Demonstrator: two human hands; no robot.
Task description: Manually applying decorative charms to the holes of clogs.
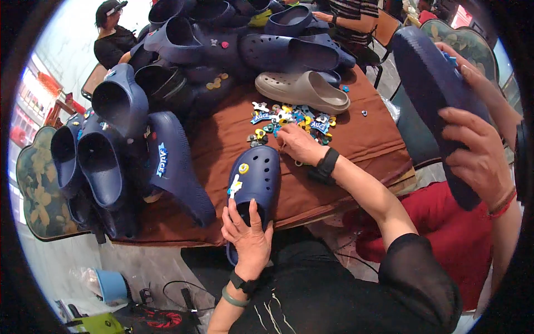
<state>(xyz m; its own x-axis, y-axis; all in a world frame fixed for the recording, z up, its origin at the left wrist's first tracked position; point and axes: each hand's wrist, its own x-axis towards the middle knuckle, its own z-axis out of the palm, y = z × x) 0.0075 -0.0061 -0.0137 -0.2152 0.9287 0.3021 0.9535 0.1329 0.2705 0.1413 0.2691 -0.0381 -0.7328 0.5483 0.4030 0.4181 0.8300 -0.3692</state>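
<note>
A navy clog (264,186) with vent holes lies at the table's near edge, toe pointing away. My left hand (248,239) grips it at the foot opening, thumb and fingers over the rim. On its upper sit a round yellow charm (243,168) and a white figure charm (236,185). Beyond the toe, my right hand (300,146) is at the near side of a loose heap of small colourful shoe charms (286,115). Its fingers are bent together, fingertips down; what they hold, if anything, is hidden.
Piled navy clogs (181,42) cover the table's far and left parts. A beige clog (303,89) lies behind the charms on the brown tablecloth (361,139). At right, another person's hands hold a navy clog (431,89). A blue bin (111,285) stands on the floor.
</note>
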